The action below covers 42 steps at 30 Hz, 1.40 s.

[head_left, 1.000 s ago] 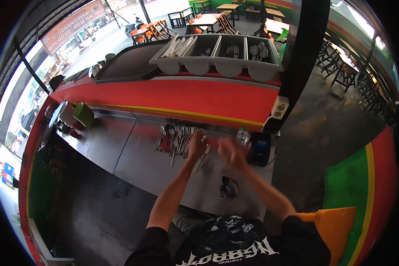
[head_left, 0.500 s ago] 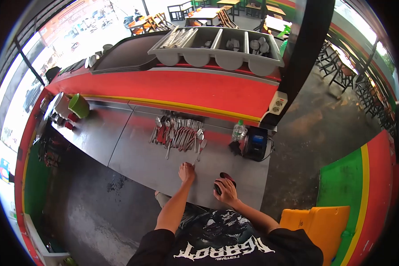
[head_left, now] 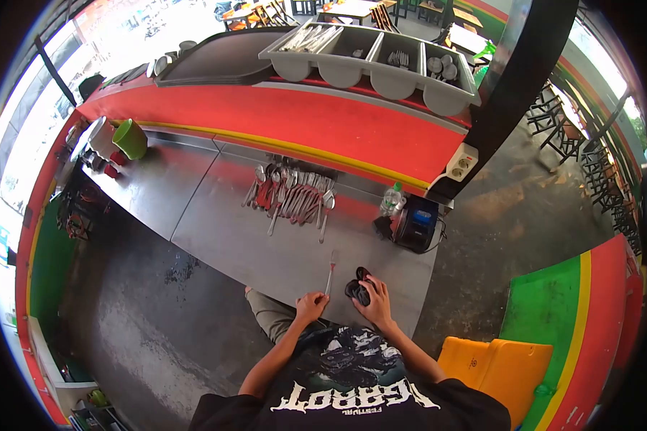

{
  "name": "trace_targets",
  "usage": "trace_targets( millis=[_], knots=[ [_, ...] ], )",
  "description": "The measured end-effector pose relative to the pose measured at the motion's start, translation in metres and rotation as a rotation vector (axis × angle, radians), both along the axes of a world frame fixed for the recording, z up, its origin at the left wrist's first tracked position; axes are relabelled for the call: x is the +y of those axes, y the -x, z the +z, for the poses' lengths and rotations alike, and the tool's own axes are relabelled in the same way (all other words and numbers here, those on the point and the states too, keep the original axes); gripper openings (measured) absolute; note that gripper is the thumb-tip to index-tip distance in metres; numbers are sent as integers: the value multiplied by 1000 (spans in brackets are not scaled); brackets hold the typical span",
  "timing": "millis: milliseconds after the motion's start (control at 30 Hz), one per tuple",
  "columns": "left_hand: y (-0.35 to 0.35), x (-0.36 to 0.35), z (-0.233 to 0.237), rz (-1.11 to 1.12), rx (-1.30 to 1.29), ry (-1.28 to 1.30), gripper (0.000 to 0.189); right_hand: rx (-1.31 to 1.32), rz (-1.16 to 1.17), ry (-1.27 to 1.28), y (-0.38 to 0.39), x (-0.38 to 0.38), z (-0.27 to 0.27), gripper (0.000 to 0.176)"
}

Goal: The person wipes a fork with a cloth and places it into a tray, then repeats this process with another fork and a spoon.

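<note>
My left hand [head_left: 311,307] is closed on the handle of a fork [head_left: 331,271], low over the near side of the steel counter [head_left: 251,248]. The fork's tines point away from me. Beside it, my right hand [head_left: 378,303] curls round a dark, rounded bundle [head_left: 356,292] with a dark reddish flap or loop at its top; I cannot tell what it is. Farther back lies a spread of spoons and forks [head_left: 305,201], several of them side by side, some with red on the handles.
A black device [head_left: 418,224] and a clear bottle with a green cap [head_left: 392,199] stand at the right. Above the red ledge wall [head_left: 280,118] sit a grey cutlery holder [head_left: 395,85] and dark trays [head_left: 223,57]. A green container [head_left: 129,140] stands far left.
My left hand has drawn back towards me, bringing the fork away from the spread cutlery. My right hand and the dark bundle have shifted slightly. The view has tilted a little.
</note>
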<state>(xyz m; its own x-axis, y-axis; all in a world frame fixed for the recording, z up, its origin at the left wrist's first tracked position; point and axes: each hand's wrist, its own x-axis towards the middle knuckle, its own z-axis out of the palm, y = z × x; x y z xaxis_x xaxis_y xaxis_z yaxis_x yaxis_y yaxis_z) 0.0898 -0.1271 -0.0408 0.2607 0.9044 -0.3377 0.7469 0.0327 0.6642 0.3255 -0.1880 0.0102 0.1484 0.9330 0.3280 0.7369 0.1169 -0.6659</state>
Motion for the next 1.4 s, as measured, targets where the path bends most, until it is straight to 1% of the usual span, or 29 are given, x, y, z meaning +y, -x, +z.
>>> trace_targets(
  millis=[67,167,200,233,267,300,333,367,433,533,633,733,833,867,933,1067,1167,1233,1267,1300,1333,1400],
  knots=[
    [-9,-16,4,1,23,57,38,232,-39,-10,1,5,-15,45],
    [-16,-22,18,-31,11,181,37,456,-30,29,14,7,13,41],
    [-16,-24,20,-48,-1,227,36,386,78,-48,17,9,14,41],
    [-14,-28,3,-41,25,137,35,386,176,-10,22,9,17,42],
    [-12,-33,-30,-35,52,48,34,386,274,28,27,9,21,42],
    [-11,-36,-35,-30,78,-42,34,385,370,65,31,7,22,42],
    [-7,-37,-40,-59,88,-51,33,310,449,104,33,7,13,44],
    [-6,-37,-45,-106,123,-82,33,269,462,131,33,8,7,43],
    [-4,-33,-35,-205,202,-147,32,193,486,178,36,11,-2,42],
    [-7,-29,-21,-212,182,-124,27,86,477,104,34,24,-8,39],
    [-11,-29,1,-208,120,-93,23,-18,363,10,33,43,-11,37],
    [-11,-31,-12,-187,113,-146,24,-8,255,41,31,64,-15,36],
    [-8,-18,-25,-186,-13,109,28,-69,205,29,25,86,-18,36],
    [-6,-17,-26,-180,-27,143,29,-103,208,44,24,92,-18,37],
    [-7,-12,-2,-159,-55,208,30,-153,189,26,23,99,-18,39],
    [-5,-10,-12,-133,-105,196,33,-241,119,-51,19,113,-25,41],
    [-2,-11,-16,-114,-137,204,34,-211,51,-38,14,123,-23,41],
    [-2,-8,-21,-130,-177,232,35,-85,-39,-15,6,132,-30,39],
    [-3,-11,-24,-131,-146,197,35,-10,-91,-13,2,138,-33,38],
    [-4,-16,-12,-131,-114,162,35,66,-142,-13,0,143,-36,37],
    [-4,-18,-9,-132,-81,127,35,99,-169,-81,-1,143,-29,34],
    [-5,-21,-8,-105,-97,85,35,146,-129,-187,5,138,-12,35]
  ],
)
